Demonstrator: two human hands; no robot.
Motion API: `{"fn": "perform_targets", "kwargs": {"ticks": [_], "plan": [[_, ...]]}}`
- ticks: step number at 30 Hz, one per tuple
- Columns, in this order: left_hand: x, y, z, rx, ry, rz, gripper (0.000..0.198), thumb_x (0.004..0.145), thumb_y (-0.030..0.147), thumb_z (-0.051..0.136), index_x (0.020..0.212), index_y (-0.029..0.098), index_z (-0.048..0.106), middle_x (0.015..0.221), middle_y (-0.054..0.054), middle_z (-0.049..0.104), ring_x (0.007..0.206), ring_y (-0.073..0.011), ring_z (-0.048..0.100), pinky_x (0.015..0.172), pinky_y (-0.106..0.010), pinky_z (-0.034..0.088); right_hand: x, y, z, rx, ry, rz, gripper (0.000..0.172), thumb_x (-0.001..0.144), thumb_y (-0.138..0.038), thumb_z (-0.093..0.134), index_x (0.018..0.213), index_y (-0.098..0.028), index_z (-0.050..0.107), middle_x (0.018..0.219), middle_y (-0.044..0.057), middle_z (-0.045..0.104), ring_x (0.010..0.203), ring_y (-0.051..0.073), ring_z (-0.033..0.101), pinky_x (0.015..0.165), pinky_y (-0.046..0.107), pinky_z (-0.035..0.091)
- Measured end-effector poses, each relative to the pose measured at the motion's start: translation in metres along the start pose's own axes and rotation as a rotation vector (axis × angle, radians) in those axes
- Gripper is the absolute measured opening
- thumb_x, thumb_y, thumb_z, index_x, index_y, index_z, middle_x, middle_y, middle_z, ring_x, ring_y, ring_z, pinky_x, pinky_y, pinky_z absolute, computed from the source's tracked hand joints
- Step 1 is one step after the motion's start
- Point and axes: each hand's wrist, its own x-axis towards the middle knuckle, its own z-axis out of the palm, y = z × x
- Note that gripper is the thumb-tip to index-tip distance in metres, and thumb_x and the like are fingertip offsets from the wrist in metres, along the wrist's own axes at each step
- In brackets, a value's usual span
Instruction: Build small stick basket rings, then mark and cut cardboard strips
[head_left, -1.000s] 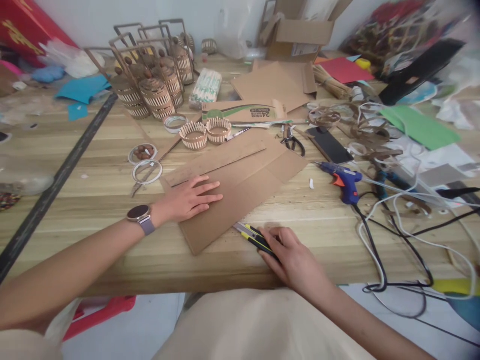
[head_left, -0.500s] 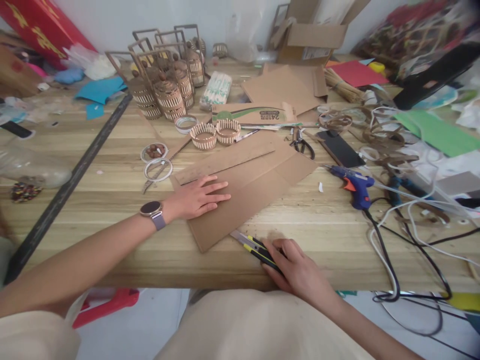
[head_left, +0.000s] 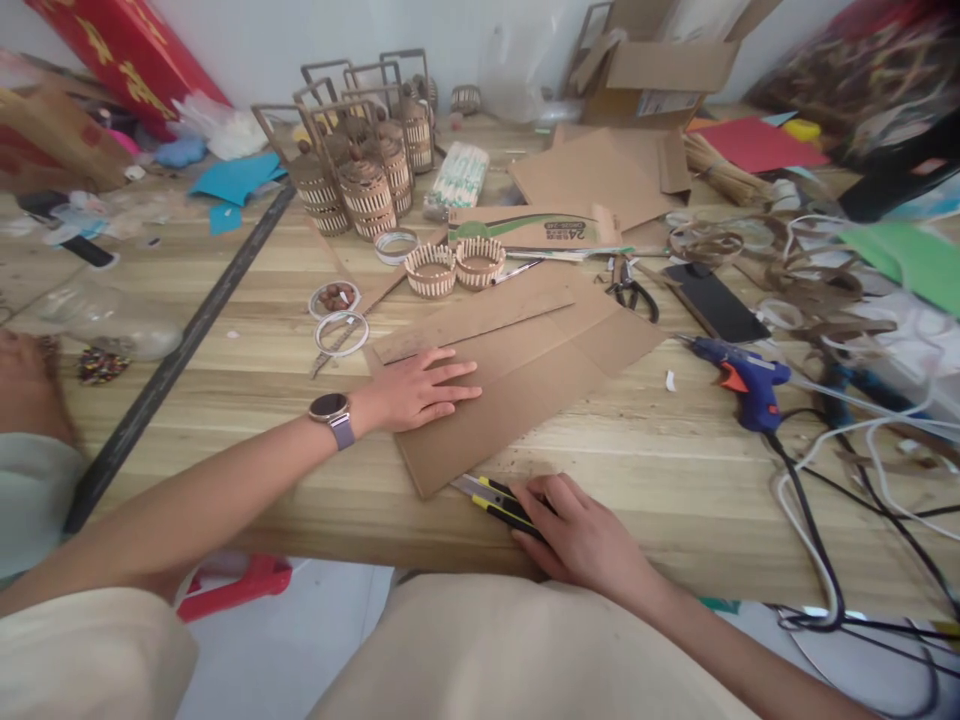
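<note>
My left hand [head_left: 426, 390], with a watch [head_left: 331, 408] on its wrist, lies flat with spread fingers on a brown cardboard sheet [head_left: 517, 385]. Near the table's front edge, my right hand [head_left: 566, 520] is wrapped round a yellow and black utility knife [head_left: 496, 500]. The knife's blade points left, close to the sheet's lower corner. A narrower cardboard strip [head_left: 472, 318] rests along the sheet's far side. Beyond it stand two small slatted rings [head_left: 430, 272], side by side.
Slatted lanterns [head_left: 365, 190] with tall handles stand at the back. A blue glue gun [head_left: 742, 380], a black phone [head_left: 716, 302] and tangled cables are at the right. A long black strip [head_left: 195, 330] crosses the left side. Another person's arm [head_left: 30, 380] shows at the far left edge.
The view has shifted left, so the table's objects appear further right. My right hand and the knife have moved slightly left relative to the cardboard. Another person's arm now shows more at the left.
</note>
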Motion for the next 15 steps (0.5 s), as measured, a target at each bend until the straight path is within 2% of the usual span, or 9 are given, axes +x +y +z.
{"fn": "perform_targets", "kwargs": {"ticks": [4,8,15], "plan": [[0.0,-0.001,0.0,-0.008,-0.008,-0.001,0.042,0.106,0.038,0.039,0.146,0.033,0.051,0.158,-0.003,0.041,0.145,-0.0321,0.028,0.117,-0.054,0.032,-0.001,-0.001,0.001,0.043,-0.024,0.001,0.043,0.086,-0.018,0.057,0.129,-0.017,0.058,0.097,0.008,0.064,0.088,0.021,0.063,0.072,0.03,0.057],[0.001,-0.001,0.0,-0.006,-0.015,-0.003,0.042,0.106,0.038,0.04,0.146,0.033,0.05,0.159,-0.003,0.04,0.146,-0.0321,0.027,0.118,-0.055,0.03,0.005,-0.002,0.005,0.027,0.022,-0.065,0.036,0.086,-0.02,0.059,0.121,-0.012,0.062,0.092,0.01,0.064,0.085,0.023,0.063,0.071,0.033,0.057],[0.002,0.002,0.0,0.014,-0.031,-0.016,0.042,0.105,0.04,0.04,0.146,0.034,0.051,0.158,-0.002,0.04,0.146,-0.0313,0.027,0.118,-0.053,0.031,0.009,0.001,0.011,0.075,0.066,-0.118,0.037,0.083,-0.016,0.059,0.12,-0.017,0.063,0.094,0.009,0.065,0.084,0.022,0.062,0.074,0.032,0.055]]}}
